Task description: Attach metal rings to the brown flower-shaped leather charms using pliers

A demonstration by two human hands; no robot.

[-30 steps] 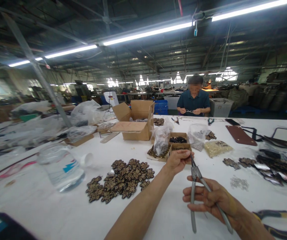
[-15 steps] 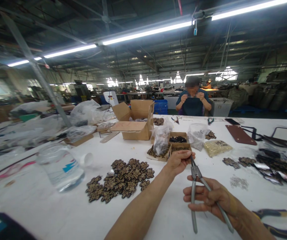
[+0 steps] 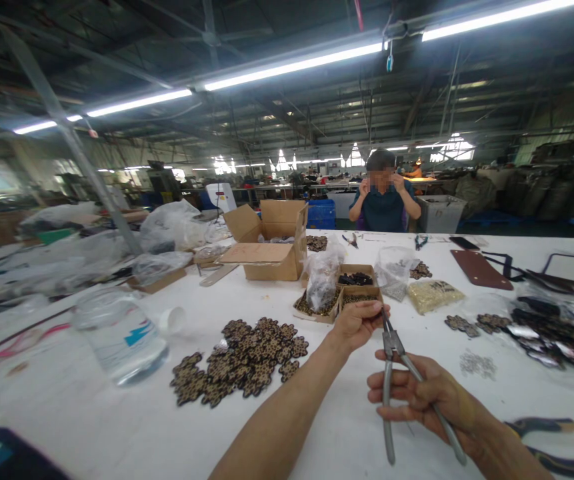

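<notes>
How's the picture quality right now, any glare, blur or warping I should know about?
Head view: glare from the ceiling tubes and blown-out far windows, against a dark roof; left-side clear container soft and apparently stretched; pliers in the right hand fairly crisp, though their tips are too small to read.

- A factory workshop: a big hall, with long strip lights (image 3: 297, 67) under a metal-framed roof (image 3: 287, 110)
- A broad white worktable (image 3: 131, 427) bearing pliers (image 3: 393, 343), heaped flower-shaped pieces (image 3: 247, 357) and boxes of small parts (image 3: 359, 287)
- A person (image 3: 384, 203) across it
- More loaded tables (image 3: 277, 187) farther back
</notes>
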